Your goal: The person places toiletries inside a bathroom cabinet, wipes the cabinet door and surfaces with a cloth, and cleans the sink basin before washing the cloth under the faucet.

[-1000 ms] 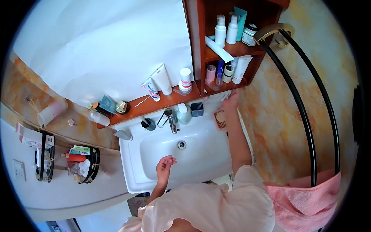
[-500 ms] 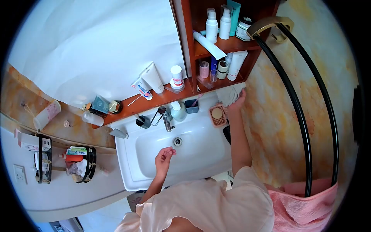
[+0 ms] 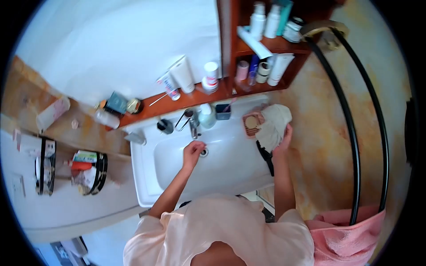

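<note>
My right hand (image 3: 284, 141) grips a bunched off-white cloth (image 3: 276, 125) at the basin's right end. The cloth hangs beside a pink soap dish (image 3: 250, 126) with a round pale soap bar (image 3: 252, 122), covering part of the dish. Under the cloth's lower edge, a black object (image 3: 266, 158), perhaps a comb or brush, lies on the rim. Over the white washbasin (image 3: 222, 173), my left hand (image 3: 193, 152) hovers near the drain (image 3: 204, 152), its fingers curled together and nothing visible in them.
Behind the basin stand a faucet (image 3: 194, 130), a soap pump bottle (image 3: 207, 117) and a dark square cup (image 3: 223, 111). A wooden shelf (image 3: 159, 103) carries tubes and jars. Black towel rails (image 3: 341, 106) with a pink towel (image 3: 350, 239) run along the right wall.
My right hand has drawn the cloth toward me from the back right corner, and more of the cloth shows. My left hand stays over the basin; the view has shifted slightly.
</note>
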`<action>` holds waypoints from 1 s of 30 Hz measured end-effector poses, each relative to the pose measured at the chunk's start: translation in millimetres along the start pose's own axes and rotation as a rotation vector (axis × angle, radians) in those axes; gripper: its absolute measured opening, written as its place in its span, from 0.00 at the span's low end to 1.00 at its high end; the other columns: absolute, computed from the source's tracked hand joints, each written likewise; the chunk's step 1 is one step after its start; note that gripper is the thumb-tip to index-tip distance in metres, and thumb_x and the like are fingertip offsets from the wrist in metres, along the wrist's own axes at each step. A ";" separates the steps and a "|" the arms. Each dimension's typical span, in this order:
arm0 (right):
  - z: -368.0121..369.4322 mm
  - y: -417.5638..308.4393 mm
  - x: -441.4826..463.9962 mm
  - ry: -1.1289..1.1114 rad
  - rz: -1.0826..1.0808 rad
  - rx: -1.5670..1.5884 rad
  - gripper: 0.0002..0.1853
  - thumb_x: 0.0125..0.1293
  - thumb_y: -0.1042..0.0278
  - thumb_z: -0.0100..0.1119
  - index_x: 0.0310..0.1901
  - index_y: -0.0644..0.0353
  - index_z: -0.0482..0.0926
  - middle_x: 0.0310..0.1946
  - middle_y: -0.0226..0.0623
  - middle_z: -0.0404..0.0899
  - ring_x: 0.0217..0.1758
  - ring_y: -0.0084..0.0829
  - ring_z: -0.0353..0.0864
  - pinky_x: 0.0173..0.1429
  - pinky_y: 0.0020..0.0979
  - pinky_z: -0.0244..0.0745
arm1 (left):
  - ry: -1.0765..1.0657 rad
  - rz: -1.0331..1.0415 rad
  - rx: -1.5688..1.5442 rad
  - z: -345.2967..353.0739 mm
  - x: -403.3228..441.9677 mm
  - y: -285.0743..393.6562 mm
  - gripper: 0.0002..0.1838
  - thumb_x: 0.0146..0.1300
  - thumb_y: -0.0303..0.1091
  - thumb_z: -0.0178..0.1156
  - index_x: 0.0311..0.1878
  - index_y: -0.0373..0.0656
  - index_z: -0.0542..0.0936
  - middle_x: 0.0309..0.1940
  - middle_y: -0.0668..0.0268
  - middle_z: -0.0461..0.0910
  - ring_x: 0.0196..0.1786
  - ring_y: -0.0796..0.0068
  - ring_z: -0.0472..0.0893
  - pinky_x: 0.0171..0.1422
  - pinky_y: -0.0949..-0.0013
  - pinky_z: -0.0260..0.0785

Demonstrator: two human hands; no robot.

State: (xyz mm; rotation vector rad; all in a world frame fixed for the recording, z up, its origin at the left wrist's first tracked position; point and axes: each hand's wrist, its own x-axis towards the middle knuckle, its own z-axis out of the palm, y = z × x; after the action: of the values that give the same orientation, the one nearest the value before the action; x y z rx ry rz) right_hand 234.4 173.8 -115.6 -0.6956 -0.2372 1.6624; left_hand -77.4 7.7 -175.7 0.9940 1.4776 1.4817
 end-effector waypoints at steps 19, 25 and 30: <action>-62.1 71.5 -80.4 0.130 0.283 -0.214 0.27 0.67 0.51 0.50 0.61 0.60 0.70 0.57 0.38 0.75 0.59 0.37 0.75 0.63 0.37 0.70 | 0.320 -0.403 -0.623 -61.0 51.4 37.8 0.11 0.69 0.31 0.55 0.44 0.31 0.70 0.47 0.43 0.79 0.52 0.56 0.81 0.59 0.62 0.76; -65.4 81.7 -94.7 0.138 0.299 -0.234 0.26 0.68 0.53 0.48 0.62 0.60 0.69 0.57 0.38 0.75 0.60 0.38 0.75 0.64 0.38 0.69 | 0.211 -0.371 -0.761 -62.8 50.6 48.7 0.10 0.69 0.29 0.55 0.45 0.30 0.72 0.47 0.45 0.79 0.51 0.56 0.81 0.59 0.64 0.76; -74.3 86.9 -98.7 0.133 0.309 -0.220 0.25 0.68 0.53 0.47 0.62 0.60 0.69 0.58 0.38 0.75 0.60 0.38 0.75 0.65 0.39 0.69 | 0.198 -0.320 -0.625 -61.5 57.8 49.3 0.10 0.70 0.30 0.52 0.47 0.31 0.74 0.48 0.49 0.80 0.50 0.60 0.82 0.57 0.67 0.76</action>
State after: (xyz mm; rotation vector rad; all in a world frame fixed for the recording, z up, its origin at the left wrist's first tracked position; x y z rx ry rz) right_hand 210.6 44.3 -189.5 -1.0465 -0.2276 1.8908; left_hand -156.4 38.8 -127.3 0.2306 1.1157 1.6743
